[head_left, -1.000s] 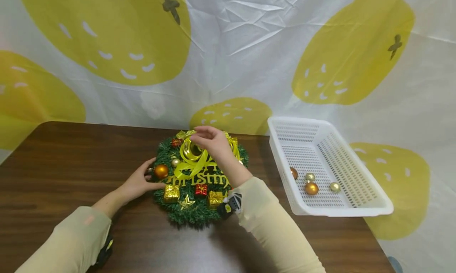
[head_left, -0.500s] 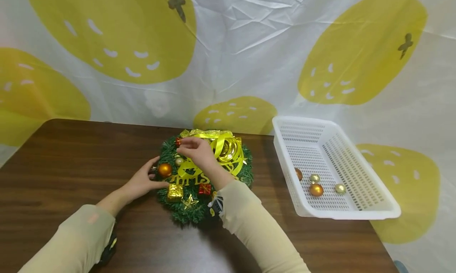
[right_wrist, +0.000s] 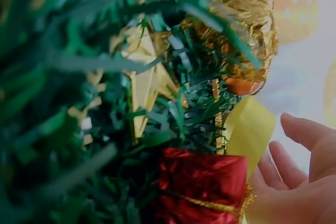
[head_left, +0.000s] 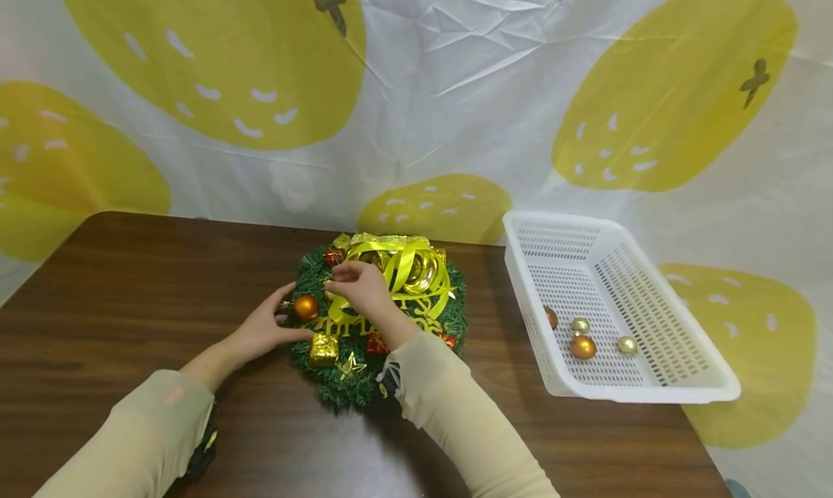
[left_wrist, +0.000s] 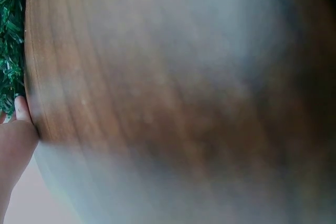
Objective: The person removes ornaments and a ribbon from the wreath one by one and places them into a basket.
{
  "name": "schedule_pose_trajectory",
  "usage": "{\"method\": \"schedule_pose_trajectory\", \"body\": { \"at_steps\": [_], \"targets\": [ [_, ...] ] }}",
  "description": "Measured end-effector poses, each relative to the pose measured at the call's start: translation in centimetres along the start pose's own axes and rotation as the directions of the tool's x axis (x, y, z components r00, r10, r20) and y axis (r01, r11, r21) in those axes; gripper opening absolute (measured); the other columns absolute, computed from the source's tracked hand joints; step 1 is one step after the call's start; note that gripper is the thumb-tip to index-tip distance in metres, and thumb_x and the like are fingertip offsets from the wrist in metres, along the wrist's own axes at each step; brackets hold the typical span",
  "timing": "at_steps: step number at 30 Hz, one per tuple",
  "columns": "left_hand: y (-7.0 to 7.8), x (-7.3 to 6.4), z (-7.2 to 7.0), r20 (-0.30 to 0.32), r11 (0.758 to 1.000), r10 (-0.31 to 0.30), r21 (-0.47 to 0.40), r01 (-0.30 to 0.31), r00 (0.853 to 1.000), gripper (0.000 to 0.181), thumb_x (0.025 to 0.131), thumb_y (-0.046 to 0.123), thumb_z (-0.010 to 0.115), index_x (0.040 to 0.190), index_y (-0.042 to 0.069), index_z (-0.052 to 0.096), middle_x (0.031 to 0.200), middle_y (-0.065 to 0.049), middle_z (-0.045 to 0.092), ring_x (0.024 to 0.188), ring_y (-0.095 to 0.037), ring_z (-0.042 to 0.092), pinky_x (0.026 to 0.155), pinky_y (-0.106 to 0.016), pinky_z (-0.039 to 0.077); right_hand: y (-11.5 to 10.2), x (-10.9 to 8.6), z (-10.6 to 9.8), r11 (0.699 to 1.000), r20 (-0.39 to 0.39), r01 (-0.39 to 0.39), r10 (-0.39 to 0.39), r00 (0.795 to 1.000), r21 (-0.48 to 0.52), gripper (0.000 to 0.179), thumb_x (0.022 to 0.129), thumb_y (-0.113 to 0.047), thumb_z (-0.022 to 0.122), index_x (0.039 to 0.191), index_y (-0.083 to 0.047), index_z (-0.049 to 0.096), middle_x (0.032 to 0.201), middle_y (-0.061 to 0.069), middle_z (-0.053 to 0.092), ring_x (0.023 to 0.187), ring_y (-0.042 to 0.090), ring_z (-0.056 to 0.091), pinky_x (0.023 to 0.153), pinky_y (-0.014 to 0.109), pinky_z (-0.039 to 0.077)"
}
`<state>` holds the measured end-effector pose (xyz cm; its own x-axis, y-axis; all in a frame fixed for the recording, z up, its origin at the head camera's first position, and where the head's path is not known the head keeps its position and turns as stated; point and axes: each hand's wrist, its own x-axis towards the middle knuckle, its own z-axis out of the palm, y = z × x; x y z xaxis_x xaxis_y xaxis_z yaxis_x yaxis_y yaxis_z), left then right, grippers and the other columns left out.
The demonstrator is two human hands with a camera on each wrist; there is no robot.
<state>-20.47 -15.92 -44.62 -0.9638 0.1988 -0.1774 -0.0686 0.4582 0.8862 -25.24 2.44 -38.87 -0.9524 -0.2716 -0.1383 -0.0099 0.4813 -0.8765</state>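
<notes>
A green Christmas wreath (head_left: 338,393) lies on the brown table. It carries gold lettering, a yellow ribbon (head_left: 449,295), gold bells (head_left: 423,270), a gold star (head_left: 352,366) and small foil gift boxes. My left hand (head_left: 257,333) grips its left edge, thumb beside the gold gift box (head_left: 323,349) and fingers by the orange ball (head_left: 306,307). Over the wreath's upper left, my right hand (head_left: 364,288) has its fingertips right at a pale gold ball (head_left: 329,290), mostly hidden. In the right wrist view its loose fingers (right_wrist: 307,132) lie near the yellow ribbon and a red gift box (right_wrist: 202,182).
To the right stands a white perforated basket (head_left: 657,393) holding an orange ball (head_left: 583,347), a pale gold ball (head_left: 628,345) and other ornaments. Behind the table (head_left: 163,281) hangs a white cloth (head_left: 416,122) printed with yellow fruit.
My right hand has moved left from the bells to the wreath's upper left, then slightly down toward the pale gold ball. My left hand stays at the wreath's edge; the bells now show.
</notes>
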Motion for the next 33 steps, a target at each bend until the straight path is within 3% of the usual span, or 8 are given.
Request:
{"method": "schedule_pose_trajectory", "body": {
  "at_steps": [8, 17, 24, 33],
  "targets": [
    [0.2, 0.0, 0.0, 0.000, 1.000, -0.003, 0.004, 0.003, 1.000, 0.103, 0.080, 0.034, 0.073, 0.151, 0.006, 0.004, 0.151, -0.031, 0.011, 0.131, -0.051, 0.030, 0.101, -0.058, 0.038, 0.2, 0.2, 0.2, 0.997, 0.013, -0.039, 0.040, 0.999, -0.070, 0.039, 0.086, -0.020, 0.068, 0.122, -0.007, 0.062, 0.119, 0.011, 0.064, 0.106, 0.025, 0.061, 0.080, 0.033, 0.055],
    [0.4, -0.2, 0.0, 0.009, 0.999, -0.035, -0.016, 0.035, 0.999, 0.103, 0.080, 0.034, 0.073, 0.152, 0.009, 0.003, 0.155, -0.025, 0.005, 0.132, -0.050, 0.029, 0.101, -0.057, 0.039, 0.3, 0.8, 1.1, 0.976, 0.036, 0.019, -0.012, 0.999, -0.215, 0.038, 0.081, -0.008, 0.071, 0.118, -0.004, 0.064, 0.112, 0.011, 0.067, 0.100, 0.023, 0.063, 0.075, 0.028, 0.055],
    [0.6, -0.4, 0.0, 0.011, 0.999, -0.029, -0.023, 0.029, 1.000, 0.102, 0.081, 0.032, 0.073, 0.152, 0.009, 0.003, 0.155, -0.025, 0.005, 0.132, -0.051, 0.029, 0.101, -0.057, 0.039, 0.4, 0.9, 1.3, 0.966, 0.033, 0.038, -0.031, 0.999, -0.256, 0.031, 0.080, -0.001, 0.069, 0.111, -0.004, 0.069, 0.105, 0.011, 0.069, 0.092, 0.022, 0.065, 0.070, 0.025, 0.054],
    [0.7, -0.5, 0.0, 0.005, 0.999, -0.024, -0.025, 0.025, 1.000, 0.102, 0.081, 0.031, 0.073, 0.152, 0.008, 0.004, 0.155, -0.026, 0.007, 0.131, -0.050, 0.030, 0.102, -0.057, 0.038, 0.4, 0.9, 1.4, 0.957, 0.063, 0.057, -0.041, 0.997, -0.283, 0.029, 0.085, -0.003, 0.066, 0.113, -0.007, 0.068, 0.105, 0.009, 0.069, 0.090, 0.019, 0.064, 0.069, 0.025, 0.054]
  ]
}}
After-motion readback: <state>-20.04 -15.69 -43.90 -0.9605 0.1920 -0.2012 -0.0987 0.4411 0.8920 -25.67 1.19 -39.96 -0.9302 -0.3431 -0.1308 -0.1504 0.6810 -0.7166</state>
